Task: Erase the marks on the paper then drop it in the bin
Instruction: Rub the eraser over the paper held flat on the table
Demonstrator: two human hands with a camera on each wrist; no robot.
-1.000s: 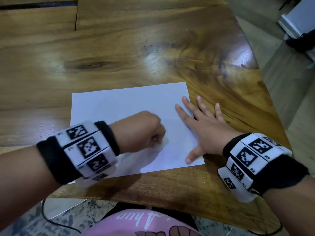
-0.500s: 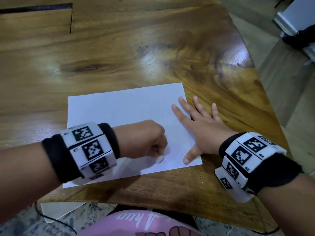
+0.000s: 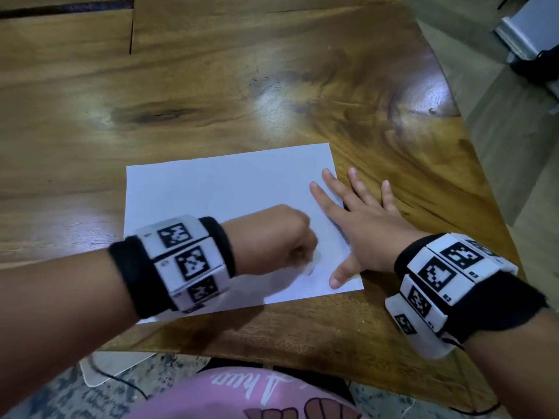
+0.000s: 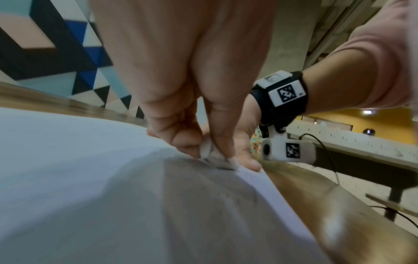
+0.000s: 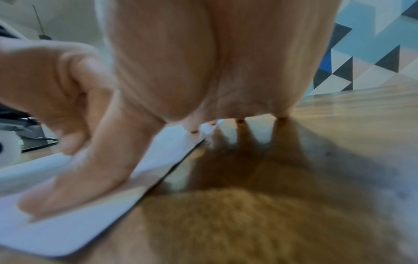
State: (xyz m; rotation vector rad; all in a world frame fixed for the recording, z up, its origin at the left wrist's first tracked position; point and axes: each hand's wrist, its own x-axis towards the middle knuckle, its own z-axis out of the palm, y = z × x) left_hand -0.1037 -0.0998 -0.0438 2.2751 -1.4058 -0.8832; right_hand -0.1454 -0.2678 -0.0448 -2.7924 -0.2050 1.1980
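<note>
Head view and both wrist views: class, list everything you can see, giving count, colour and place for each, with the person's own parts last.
paper: one, white, flat near the table's front edge
eraser: one, white, pressed on the paper near its right edge
table: one, brown wood, under the paper
wall pattern: one, blue, black, white and pink triangles, behind the table
wristbands: two, black with white marker tags, one per wrist
left hand: one, pinches the eraser
right hand: one, flat across the paper's right edge
</note>
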